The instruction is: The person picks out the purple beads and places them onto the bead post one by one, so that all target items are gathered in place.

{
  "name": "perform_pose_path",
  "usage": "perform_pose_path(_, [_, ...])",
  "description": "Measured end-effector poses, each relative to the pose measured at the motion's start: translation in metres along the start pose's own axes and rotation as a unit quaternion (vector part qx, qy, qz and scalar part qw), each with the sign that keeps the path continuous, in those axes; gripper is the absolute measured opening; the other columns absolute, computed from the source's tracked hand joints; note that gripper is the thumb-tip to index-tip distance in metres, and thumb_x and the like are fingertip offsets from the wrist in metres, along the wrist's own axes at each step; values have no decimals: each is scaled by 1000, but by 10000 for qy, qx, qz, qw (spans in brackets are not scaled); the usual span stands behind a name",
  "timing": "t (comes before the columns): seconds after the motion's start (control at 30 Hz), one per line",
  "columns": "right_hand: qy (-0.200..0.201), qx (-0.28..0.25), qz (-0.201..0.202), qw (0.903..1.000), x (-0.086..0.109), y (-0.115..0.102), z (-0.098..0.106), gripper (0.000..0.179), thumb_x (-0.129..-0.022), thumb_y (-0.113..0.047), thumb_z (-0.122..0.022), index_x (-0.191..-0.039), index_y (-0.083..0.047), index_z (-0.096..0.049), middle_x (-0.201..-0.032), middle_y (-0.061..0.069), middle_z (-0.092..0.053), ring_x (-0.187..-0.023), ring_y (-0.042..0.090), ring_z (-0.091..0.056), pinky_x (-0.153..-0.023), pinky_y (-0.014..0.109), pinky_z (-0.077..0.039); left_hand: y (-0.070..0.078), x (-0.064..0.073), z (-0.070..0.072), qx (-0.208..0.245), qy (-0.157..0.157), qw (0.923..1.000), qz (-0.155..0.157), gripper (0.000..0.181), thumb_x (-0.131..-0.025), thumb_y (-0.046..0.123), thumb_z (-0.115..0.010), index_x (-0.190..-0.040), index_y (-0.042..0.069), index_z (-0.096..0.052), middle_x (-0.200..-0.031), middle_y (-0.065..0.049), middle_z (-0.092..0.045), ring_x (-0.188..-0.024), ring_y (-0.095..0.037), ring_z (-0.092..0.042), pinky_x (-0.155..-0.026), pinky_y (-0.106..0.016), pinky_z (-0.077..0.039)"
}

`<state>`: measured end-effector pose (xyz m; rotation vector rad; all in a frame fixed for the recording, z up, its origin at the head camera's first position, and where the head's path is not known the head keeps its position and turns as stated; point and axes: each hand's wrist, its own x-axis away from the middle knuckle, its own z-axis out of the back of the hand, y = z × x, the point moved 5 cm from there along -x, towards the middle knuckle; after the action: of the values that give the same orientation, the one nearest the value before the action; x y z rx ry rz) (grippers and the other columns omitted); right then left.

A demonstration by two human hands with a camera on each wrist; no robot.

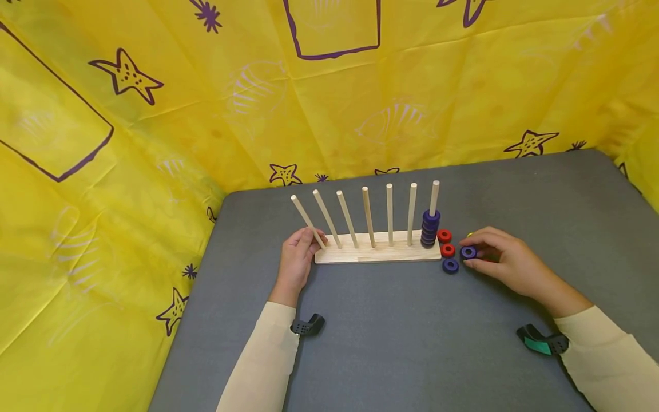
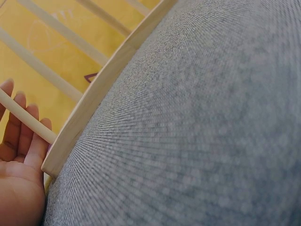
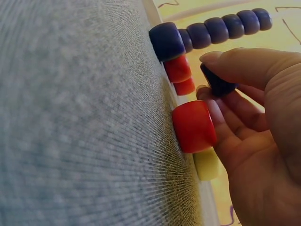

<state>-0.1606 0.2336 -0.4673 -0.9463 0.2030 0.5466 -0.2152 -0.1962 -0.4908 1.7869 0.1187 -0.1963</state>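
Observation:
My right hand (image 1: 507, 260) pinches a dark blue ring (image 1: 468, 253) between thumb and fingers, right of the wooden peg rack (image 1: 355, 256). In the right wrist view this blue ring (image 3: 217, 84) is tilted, and a red ring (image 3: 194, 126) stands by the fingers. My left hand (image 1: 297, 257) is at the rack's left end, its fingers behind the leftmost peg (image 1: 308, 220). The left wrist view shows those fingers (image 2: 24, 129) loosely extended beside the peg. Several dark blue rings (image 1: 430, 229) are stacked on the rightmost peg.
Beside the rack's right end lie a red ring (image 1: 444, 235), another red ring (image 1: 448, 250) and a dark blue ring (image 1: 450, 265). A yellow ring (image 3: 206, 164) is partly hidden by the right hand. A yellow patterned cloth (image 1: 329, 126) hangs behind the grey table (image 1: 381, 343).

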Motion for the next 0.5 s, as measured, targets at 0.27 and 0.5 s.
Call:
perform_pose_path(0.27, [81, 117, -66, 9999, 0, -4, 3, 43, -80, 17, -90, -117, -2, -77, -114, 5, -69, -90, 8, -63, -79, 11, -51, 1, 1, -1, -41, -50, 10000, -19, 58, -110, 40, -65, -110, -18, -65, -104, -14, -69, -100, -27, -68, -91, -33, -56])
perform_pose_path(0.5, [297, 121, -76, 9995, -1, -5, 5, 45, -77, 18, -91, -116, -3, -78, -111, 5, -70, -86, 11, -61, -74, 13, -50, 1, 0, -1, 12, -24, 10000, -15, 51, -115, 29, -60, -110, -22, -62, -104, -14, -69, -99, -26, -69, -92, -34, -56])
